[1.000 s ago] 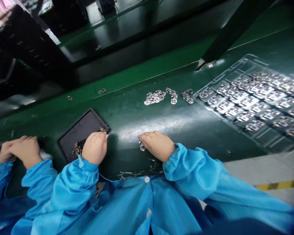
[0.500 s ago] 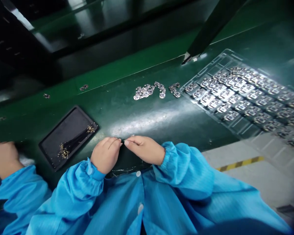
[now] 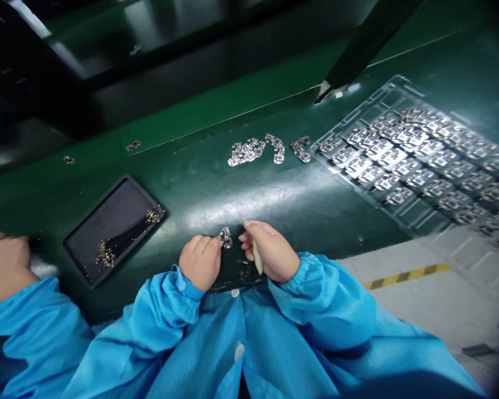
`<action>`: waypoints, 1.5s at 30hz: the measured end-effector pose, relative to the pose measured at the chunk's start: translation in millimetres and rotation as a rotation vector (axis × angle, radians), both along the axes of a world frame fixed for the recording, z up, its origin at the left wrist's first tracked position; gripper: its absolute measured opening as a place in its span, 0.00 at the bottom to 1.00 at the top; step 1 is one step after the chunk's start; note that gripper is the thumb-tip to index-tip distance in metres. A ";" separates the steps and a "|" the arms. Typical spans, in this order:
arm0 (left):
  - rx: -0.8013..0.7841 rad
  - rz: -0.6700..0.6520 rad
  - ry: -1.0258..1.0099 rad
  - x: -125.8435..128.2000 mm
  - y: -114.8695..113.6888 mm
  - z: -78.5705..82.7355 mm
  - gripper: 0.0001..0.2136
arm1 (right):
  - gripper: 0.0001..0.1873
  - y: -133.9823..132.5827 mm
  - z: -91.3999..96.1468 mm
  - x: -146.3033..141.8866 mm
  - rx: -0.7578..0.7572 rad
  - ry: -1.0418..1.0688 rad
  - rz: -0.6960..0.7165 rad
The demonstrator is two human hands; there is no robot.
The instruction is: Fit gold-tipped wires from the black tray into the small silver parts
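My left hand [image 3: 200, 260] is closed, pinching a small silver metal part [image 3: 225, 237] at its fingertips, just above the near edge of the green belt [image 3: 216, 183]. My right hand [image 3: 268, 250] is curled shut beside it, fingertips a little apart from the part, with a pale stick-like tool [image 3: 256, 258] showing under the palm. A black tray [image 3: 114, 224] holding thin black wires with gold tips [image 3: 125, 240] lies left of my left hand. A pile of loose silver parts [image 3: 255, 151] lies farther out on the belt.
A clear blister tray [image 3: 416, 160] filled with several silver parts sits at the right. Another person's hand [image 3: 4, 263] in a blue sleeve rests at the far left. A dark bar [image 3: 357, 47] slants over the belt at the top right. Grey floor with a yellow stripe [image 3: 407, 274] lies below right.
My left hand left the black tray and came to the middle, then took up the silver part. My right hand drew back slightly and curled. The view shifted left.
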State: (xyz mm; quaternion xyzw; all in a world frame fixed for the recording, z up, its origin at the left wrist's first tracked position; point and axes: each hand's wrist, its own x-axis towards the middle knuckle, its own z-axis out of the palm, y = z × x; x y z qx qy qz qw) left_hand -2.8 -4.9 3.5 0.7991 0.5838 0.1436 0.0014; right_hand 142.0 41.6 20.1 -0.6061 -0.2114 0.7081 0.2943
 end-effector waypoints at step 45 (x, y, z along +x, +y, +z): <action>-0.087 0.011 0.143 -1.2 -0.6 -9.6 0.08 | 0.14 2.9 -11.0 -20.6 1.567 -0.756 0.463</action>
